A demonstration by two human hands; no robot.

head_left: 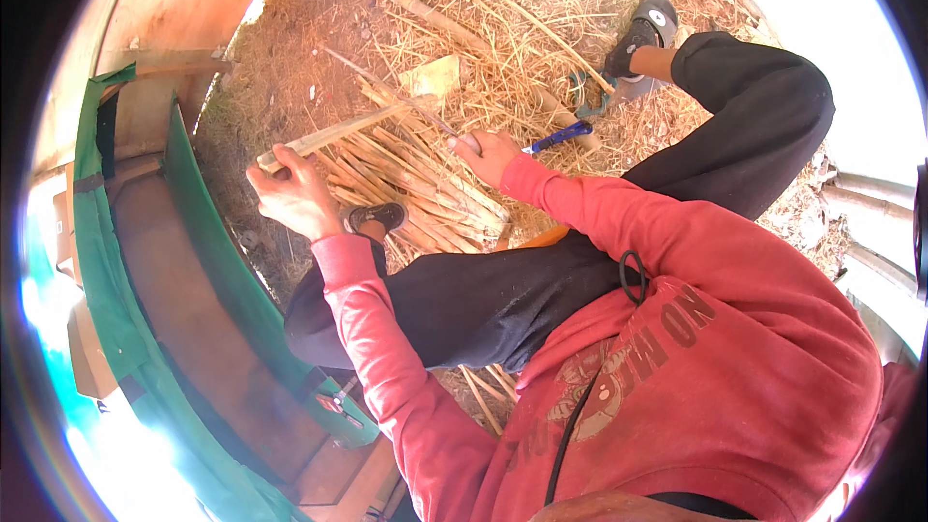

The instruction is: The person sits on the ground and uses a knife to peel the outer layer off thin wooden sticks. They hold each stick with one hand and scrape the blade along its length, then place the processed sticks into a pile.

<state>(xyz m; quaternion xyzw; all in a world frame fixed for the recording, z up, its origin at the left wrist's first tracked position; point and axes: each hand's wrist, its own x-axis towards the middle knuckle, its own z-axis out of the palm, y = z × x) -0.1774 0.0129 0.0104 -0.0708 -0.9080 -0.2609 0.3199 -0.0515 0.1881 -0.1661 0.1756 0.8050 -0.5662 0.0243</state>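
Note:
My left hand (302, 195) grips the near left end of a pale split wooden strip (338, 130), fingers bent around it. The strip slants up to the right, over a pile of similar strips on the ground. My right hand (488, 157) is closed around the handle of a long, thin knife (425, 111). Its dark, narrow blade points to the upper left and crosses the far end of the strip. Whether blade and strip touch, I cannot tell. Just right of my right hand lies a tool with a blue handle (561, 136).
Below the hands lies the pile of split strips (425, 188). Straw (522, 39) and a thick pole (416, 10) cover the ground beyond, near a pale wood block (432, 77). A long green-edged wooden trough (184, 271) stands at left. My shod foot (643, 34) rests far right.

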